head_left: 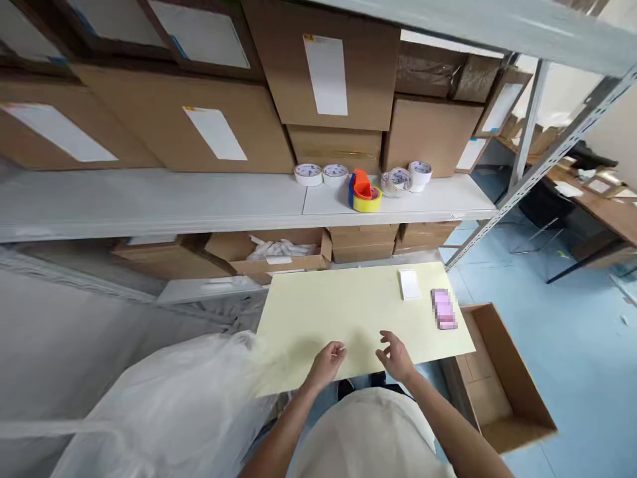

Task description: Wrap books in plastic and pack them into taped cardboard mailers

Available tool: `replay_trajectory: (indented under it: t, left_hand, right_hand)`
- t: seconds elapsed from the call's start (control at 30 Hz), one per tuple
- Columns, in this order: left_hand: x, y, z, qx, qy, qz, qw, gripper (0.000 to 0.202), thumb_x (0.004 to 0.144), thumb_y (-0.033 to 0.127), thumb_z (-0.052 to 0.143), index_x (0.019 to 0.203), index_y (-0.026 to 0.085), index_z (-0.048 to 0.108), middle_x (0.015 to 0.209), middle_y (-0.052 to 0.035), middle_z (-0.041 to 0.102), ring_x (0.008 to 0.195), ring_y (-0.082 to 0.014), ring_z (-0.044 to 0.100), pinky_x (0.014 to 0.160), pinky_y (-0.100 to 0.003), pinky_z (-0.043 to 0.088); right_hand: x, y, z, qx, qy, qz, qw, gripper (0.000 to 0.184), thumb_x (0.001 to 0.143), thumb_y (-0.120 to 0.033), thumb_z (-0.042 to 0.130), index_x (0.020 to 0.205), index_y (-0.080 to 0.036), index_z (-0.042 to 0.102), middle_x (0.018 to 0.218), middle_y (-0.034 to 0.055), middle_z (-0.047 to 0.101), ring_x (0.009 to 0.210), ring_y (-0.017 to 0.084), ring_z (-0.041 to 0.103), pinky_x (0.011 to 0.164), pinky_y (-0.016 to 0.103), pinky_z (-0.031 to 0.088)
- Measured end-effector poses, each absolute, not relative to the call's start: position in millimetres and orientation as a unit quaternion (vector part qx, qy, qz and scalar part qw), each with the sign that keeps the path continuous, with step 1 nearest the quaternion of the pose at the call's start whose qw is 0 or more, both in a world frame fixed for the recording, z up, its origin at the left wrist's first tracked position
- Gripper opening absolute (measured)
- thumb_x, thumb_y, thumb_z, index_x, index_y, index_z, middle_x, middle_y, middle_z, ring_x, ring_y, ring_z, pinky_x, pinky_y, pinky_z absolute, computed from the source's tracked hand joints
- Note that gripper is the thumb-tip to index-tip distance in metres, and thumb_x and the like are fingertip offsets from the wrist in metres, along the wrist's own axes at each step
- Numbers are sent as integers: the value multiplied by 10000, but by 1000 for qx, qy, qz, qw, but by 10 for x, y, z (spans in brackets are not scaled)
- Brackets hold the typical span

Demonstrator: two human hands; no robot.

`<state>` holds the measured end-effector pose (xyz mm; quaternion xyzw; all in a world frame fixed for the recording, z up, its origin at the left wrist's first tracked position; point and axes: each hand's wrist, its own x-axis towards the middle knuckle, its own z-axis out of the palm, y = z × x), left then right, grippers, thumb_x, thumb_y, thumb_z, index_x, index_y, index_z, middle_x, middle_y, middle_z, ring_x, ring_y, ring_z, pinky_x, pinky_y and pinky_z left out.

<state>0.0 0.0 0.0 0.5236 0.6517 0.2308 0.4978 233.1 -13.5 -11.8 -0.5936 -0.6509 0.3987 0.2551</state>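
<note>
My left hand (pixel 327 364) hovers over the near edge of a pale yellow tabletop (pixel 343 299). Its fingers are pinched together, with a tiny whitish bit at the tips too small to name. To its right, my right hand (pixel 395 357) is held above the same edge, fingers curved and apart, nothing in them. A small white pad-like stack (pixel 409 284) lies toward the back right of the tabletop. Nearer the right edge is a pink, blurred-out rectangular item (pixel 444 309). Neither hand touches these two.
A grey shelf (pixel 223 199) behind the tabletop bears cardboard boxes (pixel 338 73), tape rolls (pixel 308 174) and an orange tape dispenser (pixel 362 184). An open carton (pixel 517 372) stands on the floor at right. Translucent plastic sheeting (pixel 184 405) bulges at left.
</note>
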Motion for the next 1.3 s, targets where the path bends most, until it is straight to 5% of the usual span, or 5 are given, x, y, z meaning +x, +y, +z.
replay_trajectory:
  t: [0.43, 0.7, 1.0, 1.3]
  left_hand:
    - [431, -12, -60, 451, 700, 281, 477, 368, 709, 496, 579, 886, 184, 660, 850, -73, 716, 751, -207, 684, 752, -345, 547]
    - [546, 17, -126, 431, 706, 290, 481, 463, 679, 562, 585, 914, 171, 659, 882, -93, 716, 765, -215, 684, 757, -359, 538]
    - [373, 189, -109, 442, 693, 307, 480, 446, 686, 553, 561, 907, 177, 652, 880, -95, 719, 772, -219, 684, 764, -365, 537]
    - [168, 324, -76, 482, 672, 298, 477, 395, 694, 528, 549, 878, 190, 638, 875, -86, 716, 744, -207, 678, 759, -356, 534]
  right_hand:
    - [2605, 263, -44, -576, -625, 467, 241, 475, 800, -193, 599, 1261, -231, 491, 1136, 84, 606, 697, 128, 668, 751, 338, 555]
    - [2706, 281, -87, -589, -627, 462, 217, 294, 767, -205, 630, 1060, -219, 634, 1023, 75, 676, 867, 208, 669, 788, 365, 551]
    - [2569, 350, -90, -626, -588, 445, 253, 428, 778, -243, 598, 1204, -228, 562, 1159, 94, 623, 965, 218, 654, 849, 402, 548]
    - [2358, 359, -105, -650, -554, 454, 251, 365, 771, -272, 612, 1134, -229, 612, 1189, 101, 621, 1072, 251, 628, 890, 409, 529]
